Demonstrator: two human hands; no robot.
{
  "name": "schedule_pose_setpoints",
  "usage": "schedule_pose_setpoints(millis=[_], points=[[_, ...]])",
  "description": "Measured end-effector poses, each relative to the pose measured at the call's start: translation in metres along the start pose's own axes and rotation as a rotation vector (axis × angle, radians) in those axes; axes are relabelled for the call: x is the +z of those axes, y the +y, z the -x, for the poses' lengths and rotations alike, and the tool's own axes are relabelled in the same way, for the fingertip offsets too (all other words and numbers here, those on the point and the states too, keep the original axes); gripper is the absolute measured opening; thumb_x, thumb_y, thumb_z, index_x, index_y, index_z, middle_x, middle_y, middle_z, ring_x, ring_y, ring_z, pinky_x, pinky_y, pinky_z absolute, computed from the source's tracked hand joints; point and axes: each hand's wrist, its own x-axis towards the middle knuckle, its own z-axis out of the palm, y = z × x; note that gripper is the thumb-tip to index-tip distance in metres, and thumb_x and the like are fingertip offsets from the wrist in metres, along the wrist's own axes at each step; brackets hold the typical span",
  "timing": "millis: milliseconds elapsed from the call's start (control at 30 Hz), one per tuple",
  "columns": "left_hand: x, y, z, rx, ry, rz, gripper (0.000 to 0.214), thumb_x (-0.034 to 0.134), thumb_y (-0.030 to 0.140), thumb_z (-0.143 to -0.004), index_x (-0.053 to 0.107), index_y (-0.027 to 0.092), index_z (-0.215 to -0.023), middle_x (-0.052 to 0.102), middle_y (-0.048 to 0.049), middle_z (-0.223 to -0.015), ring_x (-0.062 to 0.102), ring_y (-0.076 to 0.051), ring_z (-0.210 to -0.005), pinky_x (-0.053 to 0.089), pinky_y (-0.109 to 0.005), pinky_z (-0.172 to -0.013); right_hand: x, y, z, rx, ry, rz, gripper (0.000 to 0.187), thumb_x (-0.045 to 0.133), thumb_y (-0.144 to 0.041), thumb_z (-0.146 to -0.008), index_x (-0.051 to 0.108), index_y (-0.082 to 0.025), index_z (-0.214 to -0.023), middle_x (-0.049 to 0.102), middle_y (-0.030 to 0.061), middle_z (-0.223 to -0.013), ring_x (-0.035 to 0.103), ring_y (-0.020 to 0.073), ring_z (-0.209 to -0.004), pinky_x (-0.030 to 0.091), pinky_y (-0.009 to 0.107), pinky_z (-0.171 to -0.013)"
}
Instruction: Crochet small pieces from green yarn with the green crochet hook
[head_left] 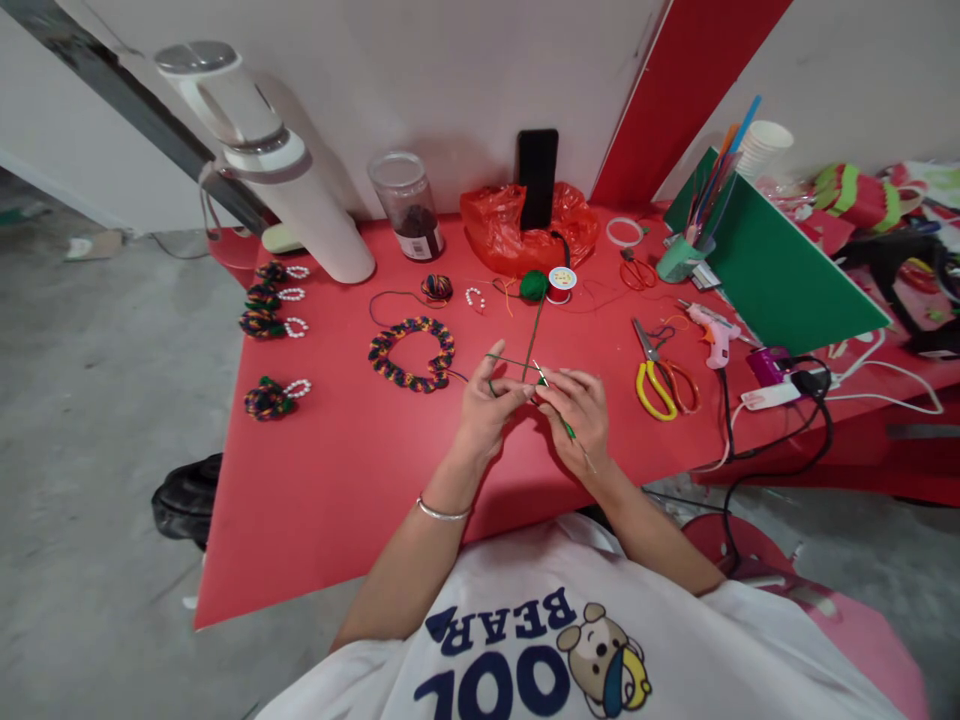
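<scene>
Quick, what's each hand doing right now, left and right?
Left hand: closed, pinching a thin needle and green yarn.
Right hand: closed, holding a second needle.

Left hand [486, 405] and right hand [581, 410] meet at the crossed sticks [525, 365] over the table [337, 480], at its near middle. The crocheted ring [411, 353] lies just left and farther, with the scissors [660, 385] and glue gun [712, 335] to the right. Along the far edge, left to right, stand a jar [409, 205], a bag [499, 230] with a phone [538, 178] upright at it, and a cup [679, 258]; the yarn ball [533, 285] lies before the bag.
</scene>
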Motion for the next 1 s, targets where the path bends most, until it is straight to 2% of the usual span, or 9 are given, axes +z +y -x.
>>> schedule_pose_setpoints(millis=[100, 233, 333, 433, 600, 833, 1000], points=[[-0.002, 0.003, 0.001, -0.109, -0.061, 0.087, 0.108, 0.092, 0.022, -0.060, 0.039, 0.018, -0.154, 0.068, 0.0069, -0.062, 0.031, -0.001, -0.034, 0.018, -0.016, -0.039, 0.002, -0.003, 0.001, 0.011, 0.023, -0.052, 0.021, 0.055, -0.035, -0.102, 0.072, -0.034, -0.114, 0.077, 0.0043, -0.121, 0.067, 0.0238, -0.111, 0.053, 0.049, -0.100], [-0.007, 0.012, 0.002, -0.198, -0.115, 0.128, 0.101, 0.092, 0.018, -0.059, 0.047, 0.018, -0.149, 0.062, 0.0086, -0.059, 0.029, 0.000, -0.035, 0.015, -0.015, -0.038, 0.004, 0.005, -0.003, 0.133, 0.014, -0.345, 0.025, 0.052, -0.045, -0.103, 0.073, -0.032, -0.108, 0.079, 0.0041, -0.114, 0.071, 0.0231, -0.109, 0.053, 0.050, -0.101], [-0.011, 0.018, 0.000, -0.197, -0.105, 0.084, 0.096, 0.092, 0.017, -0.058, 0.053, 0.016, -0.145, 0.065, 0.0060, -0.061, 0.029, 0.001, -0.035, 0.014, -0.015, -0.038, 0.003, 0.018, -0.007, 0.251, -0.044, -0.582, 0.025, 0.056, -0.047, -0.101, 0.074, -0.031, -0.105, 0.080, 0.0045, -0.108, 0.072, 0.0230, -0.108, 0.056, 0.048, -0.100], [-0.012, 0.020, -0.001, -0.178, -0.094, 0.037, 0.096, 0.092, 0.017, -0.057, 0.053, 0.015, -0.145, 0.069, 0.0022, -0.064, 0.031, 0.000, -0.035, 0.014, -0.015, -0.037, -0.002, 0.031, -0.011, 0.287, -0.117, -0.719, 0.022, 0.061, -0.047, -0.099, 0.075, -0.031, -0.102, 0.081, 0.0036, -0.104, 0.072, 0.0223, -0.106, 0.056, 0.046, -0.100], [-0.011, 0.020, -0.002, -0.160, -0.090, 0.014, 0.101, 0.093, 0.016, -0.054, 0.051, 0.011, -0.146, 0.073, -0.0009, -0.064, 0.034, -0.001, -0.035, 0.014, -0.017, -0.037, -0.011, 0.040, -0.015, 0.367, -0.237, -0.775, 0.027, 0.064, -0.051, -0.096, 0.078, -0.028, -0.099, 0.081, 0.0050, -0.104, 0.074, 0.0225, -0.104, 0.056, 0.045, -0.100], [-0.010, 0.020, -0.003, -0.161, -0.080, -0.033, 0.100, 0.094, 0.018, -0.053, 0.051, 0.010, -0.144, 0.072, 0.0002, -0.064, 0.035, -0.002, -0.036, 0.016, -0.017, -0.038, -0.013, 0.044, -0.015, 0.423, -0.273, -0.874, 0.024, 0.066, -0.049, -0.095, 0.079, -0.030, -0.098, 0.080, 0.0041, -0.105, 0.072, 0.0225, -0.106, 0.053, 0.043, -0.102], [-0.010, 0.019, -0.002, -0.142, -0.080, -0.063, 0.101, 0.094, 0.019, -0.055, 0.049, 0.010, -0.145, 0.074, -0.0024, -0.069, 0.044, -0.005, -0.041, 0.020, -0.018, -0.040, -0.015, 0.048, -0.017, 0.437, -0.313, -0.911, 0.023, 0.067, -0.050, -0.094, 0.080, -0.031, -0.097, 0.080, 0.0038, -0.103, 0.072, 0.0237, -0.105, 0.052, 0.044, -0.102]])
